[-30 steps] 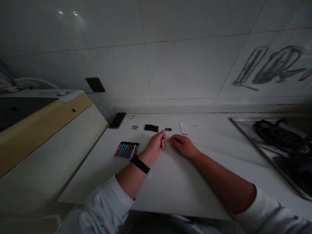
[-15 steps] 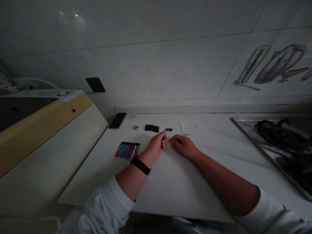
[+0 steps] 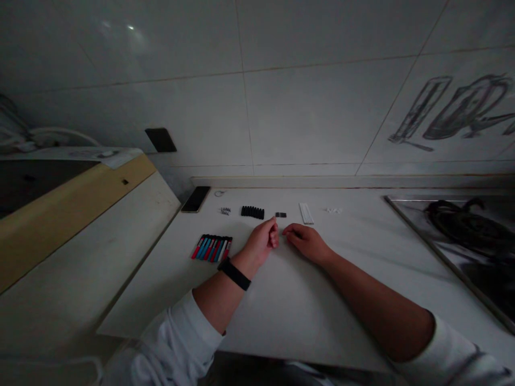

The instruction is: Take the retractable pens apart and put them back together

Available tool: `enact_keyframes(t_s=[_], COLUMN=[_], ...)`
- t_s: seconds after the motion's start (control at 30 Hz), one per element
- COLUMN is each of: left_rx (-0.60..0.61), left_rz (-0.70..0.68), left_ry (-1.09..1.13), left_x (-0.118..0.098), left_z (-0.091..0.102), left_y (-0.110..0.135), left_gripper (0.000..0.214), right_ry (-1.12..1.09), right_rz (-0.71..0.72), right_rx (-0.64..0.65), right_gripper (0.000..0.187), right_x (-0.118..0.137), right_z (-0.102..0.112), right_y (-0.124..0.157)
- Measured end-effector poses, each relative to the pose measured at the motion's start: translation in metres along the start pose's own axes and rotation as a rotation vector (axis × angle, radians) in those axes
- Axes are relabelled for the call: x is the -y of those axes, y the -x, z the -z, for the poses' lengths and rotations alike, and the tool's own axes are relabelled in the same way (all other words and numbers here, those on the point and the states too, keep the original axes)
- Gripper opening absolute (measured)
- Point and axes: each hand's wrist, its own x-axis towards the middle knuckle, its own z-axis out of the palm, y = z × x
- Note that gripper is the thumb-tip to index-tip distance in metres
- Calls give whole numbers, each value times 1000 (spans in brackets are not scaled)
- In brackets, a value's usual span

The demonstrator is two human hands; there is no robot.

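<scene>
My left hand point(image 3: 263, 239), with a black band on the wrist, is closed, its fingers curled and the thumb on top. Whatever it may hold is too small or hidden to make out. Close beside it, my right hand point(image 3: 306, 240) rests on the worktop with fingers bent and pressed together; any item between them cannot be made out. Just beyond my left fingertips lie small dark pieces point(image 3: 280, 215). Farther left is a row of short black cylinders point(image 3: 252, 212). Thin white rods point(image 3: 306, 213) lie past my right hand. Red, blue and white pen-like tubes with black ends point(image 3: 211, 248) lie left of my left wrist.
On the white worktop point(image 3: 289, 316) are small metallic pieces that look like springs point(image 3: 226, 211), a ring-shaped item point(image 3: 220, 193), a phone point(image 3: 196, 199) and tiny white pieces point(image 3: 333, 210). A gas hob point(image 3: 442, 257) bounds the right side; a tiled wall point(image 3: 301, 118) rises behind.
The view has shifted slightly, so everything sits a little farther right. Both hands keep nearly the same closed pose and place; nothing on the worktop has visibly moved.
</scene>
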Motion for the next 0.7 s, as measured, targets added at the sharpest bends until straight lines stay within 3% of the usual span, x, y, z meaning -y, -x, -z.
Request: enact_keyframes(t_s=[0.7], left_rx=[-12], left_rz=[5], left_ry=[23], left_x=[1], left_z=[-2], left_y=[2], left_gripper=[40], right_ry=[30], right_rz=[8], right_rx=[19], right_gripper=[23], right_x=[-3], right_z=[1], right_y=[-1])
